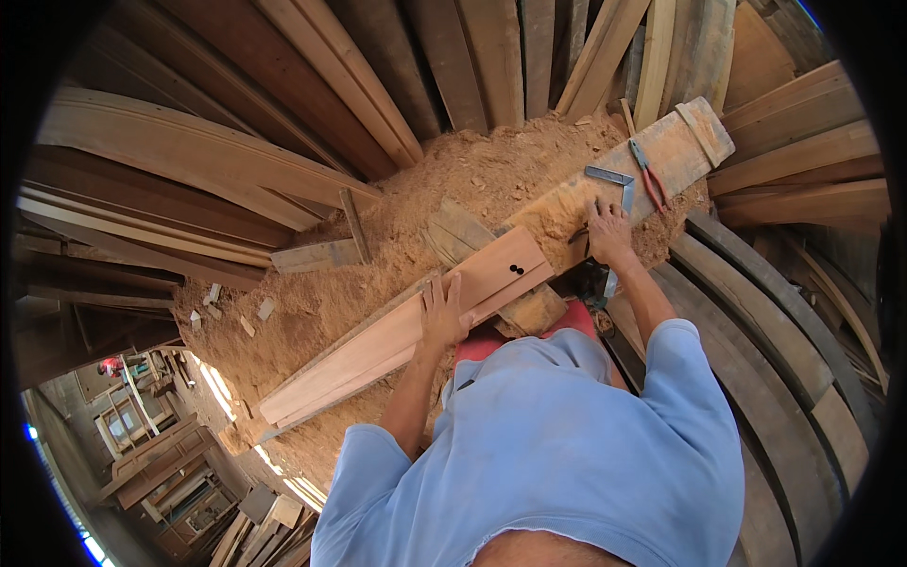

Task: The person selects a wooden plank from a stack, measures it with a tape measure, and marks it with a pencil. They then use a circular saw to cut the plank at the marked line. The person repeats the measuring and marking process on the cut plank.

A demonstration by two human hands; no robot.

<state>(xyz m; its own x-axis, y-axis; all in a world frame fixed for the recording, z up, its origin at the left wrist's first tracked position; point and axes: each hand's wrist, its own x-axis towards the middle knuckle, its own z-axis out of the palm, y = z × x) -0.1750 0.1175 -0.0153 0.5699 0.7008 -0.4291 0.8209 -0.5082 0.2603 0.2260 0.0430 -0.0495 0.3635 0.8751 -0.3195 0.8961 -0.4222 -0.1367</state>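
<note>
A long reddish-brown plank (378,345), with two dark round holes near its upper right end, lies slantwise in front of me. My left hand (444,312) rests flat across it with fingers stretched and apart. On the dusty wooden bench beam (671,156) beyond the plank's right end, my right hand (609,233) reaches down, its fingers apart and slightly bent. Just past its fingertips lies a metal try square (612,177). Red-handled pliers (649,177) lie to the right of the square. A small dark item beside the right thumb is too unclear to name.
Sawdust (312,293) covers the ground around the bench. Upright boards (482,61) lean at the back, and curved timbers (775,312) are stacked on the right. A short stake and block (316,256) stand left of the plank. Offcuts (269,524) are piled at the lower left.
</note>
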